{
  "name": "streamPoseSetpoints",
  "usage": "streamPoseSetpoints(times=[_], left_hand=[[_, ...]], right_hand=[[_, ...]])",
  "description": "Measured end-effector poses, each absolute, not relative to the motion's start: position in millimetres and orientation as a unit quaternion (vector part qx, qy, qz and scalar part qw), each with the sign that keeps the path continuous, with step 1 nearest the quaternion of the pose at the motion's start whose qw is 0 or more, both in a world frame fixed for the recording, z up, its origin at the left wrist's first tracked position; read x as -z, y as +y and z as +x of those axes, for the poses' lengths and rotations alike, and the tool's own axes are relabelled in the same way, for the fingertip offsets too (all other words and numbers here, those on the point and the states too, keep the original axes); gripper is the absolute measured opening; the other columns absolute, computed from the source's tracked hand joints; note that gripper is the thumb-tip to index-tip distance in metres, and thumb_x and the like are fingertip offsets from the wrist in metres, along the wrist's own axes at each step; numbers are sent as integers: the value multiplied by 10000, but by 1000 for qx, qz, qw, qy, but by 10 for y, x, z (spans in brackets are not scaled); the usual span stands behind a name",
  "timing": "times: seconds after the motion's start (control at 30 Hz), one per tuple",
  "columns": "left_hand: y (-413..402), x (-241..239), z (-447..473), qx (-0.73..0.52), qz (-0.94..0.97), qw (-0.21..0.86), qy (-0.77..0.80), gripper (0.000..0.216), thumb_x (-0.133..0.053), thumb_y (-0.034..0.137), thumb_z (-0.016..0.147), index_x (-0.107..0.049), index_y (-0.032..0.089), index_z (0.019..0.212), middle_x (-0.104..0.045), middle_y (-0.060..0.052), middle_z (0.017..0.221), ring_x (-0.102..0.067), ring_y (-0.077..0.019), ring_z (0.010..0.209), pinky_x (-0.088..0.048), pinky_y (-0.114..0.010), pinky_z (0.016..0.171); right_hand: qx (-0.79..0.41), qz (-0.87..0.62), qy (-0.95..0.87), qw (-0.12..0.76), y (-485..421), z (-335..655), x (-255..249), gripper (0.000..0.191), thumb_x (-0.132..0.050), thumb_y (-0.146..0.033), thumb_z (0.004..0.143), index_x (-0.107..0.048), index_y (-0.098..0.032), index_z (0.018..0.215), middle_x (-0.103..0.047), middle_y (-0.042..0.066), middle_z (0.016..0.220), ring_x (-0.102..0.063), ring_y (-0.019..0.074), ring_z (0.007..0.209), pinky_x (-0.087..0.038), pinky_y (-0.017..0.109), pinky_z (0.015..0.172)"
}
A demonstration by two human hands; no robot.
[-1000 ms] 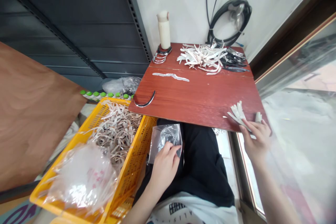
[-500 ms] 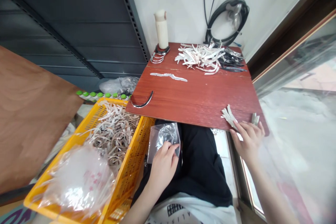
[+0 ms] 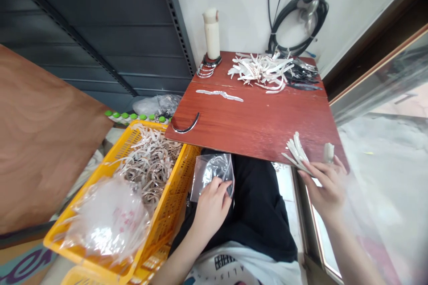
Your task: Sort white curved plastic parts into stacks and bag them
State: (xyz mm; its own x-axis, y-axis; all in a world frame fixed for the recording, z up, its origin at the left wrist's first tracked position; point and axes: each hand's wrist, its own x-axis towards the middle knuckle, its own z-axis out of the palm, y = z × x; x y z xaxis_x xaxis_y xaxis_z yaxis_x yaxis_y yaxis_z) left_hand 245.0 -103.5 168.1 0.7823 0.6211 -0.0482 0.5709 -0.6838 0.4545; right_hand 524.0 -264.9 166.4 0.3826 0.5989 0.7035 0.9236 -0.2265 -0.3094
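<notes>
On my lap, my left hand rests over a clear plastic bag with its fingers closed on the bag's near right side. Something shiny shows inside the bag, but I cannot make it out. My right hand is at the near right corner of the red-brown board, fingers gripping the near ends of a fanned bunch of whitish strips. A second small whitish bundle stands out beyond the fingers of that hand. A curved dark strip and a wavy pale strip lie on the board.
At the back of the board are a heap of white strips, dark wrapped pieces and a cream bottle. A yellow crate full of curled strips stands left, with a filled plastic bag in it. Glass runs along the right.
My right hand has shifted slightly, and the whitish strips in its fingers are spread wider. The left hand stays on the bag. The whole view has moved a little.
</notes>
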Motion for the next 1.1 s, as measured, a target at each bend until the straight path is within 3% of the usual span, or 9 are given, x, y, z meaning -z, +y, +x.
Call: streamPoseSetpoints(times=[0.17, 0.33, 0.6, 0.83, 1.1], left_hand=[[-1051, -1689, 2465, -52, 920, 223, 319, 251, -524, 170, 868, -639, 242, 1079, -588, -30, 969, -598, -187, 900, -498, -343, 850], [-1049, -1712, 2428, -54, 923, 202, 322, 124, -661, 249, 802, -612, 212, 909, -578, -30, 919, -574, -230, 942, -476, -404, 904], [-1064, -1708, 2346, -19, 900, 223, 375, 251, -626, 203, 809, -544, 227, 1045, -560, -28, 1008, -603, -215, 891, -500, -357, 819], [-1072, -1724, 2356, -23, 907, 206, 366, 455, -543, 177, 853, -444, 232, 1293, -541, -44, 1066, -626, -192, 865, -520, -313, 764], [-1122, -1785, 2392, 15, 939, 163, 301, 749, -435, 18, 781, -269, 201, 1489, -537, -63, 1078, -583, -211, 933, -503, -368, 884]], right_hand=[[78, -664, -619, 412, -2545, 4597, -1926, 312, -704, -226, 837, -700, -364, 1117, -690, 9, 886, -633, 216, 829, -405, 577, 1027], [-3, -637, -663, 395, -2378, 4111, -1683, 365, -662, -170, 868, -660, -326, 1199, -709, 5, 958, -628, 189, 875, -378, 561, 1063], [-4, -645, -681, 347, -2497, 3962, -1491, 333, -638, -135, 888, -656, -290, 1181, -717, 8, 951, -626, 164, 841, -359, 524, 1070], [-1, -666, -680, 307, -2490, 3997, -1583, 279, -600, -162, 924, -661, -268, 1174, -709, 19, 948, -617, 161, 844, -343, 511, 1066], [3, -706, -656, 267, -2196, 3974, -1579, 249, -564, -208, 954, -674, -246, 1173, -697, 35, 950, -608, 191, 901, -308, 524, 1093]])
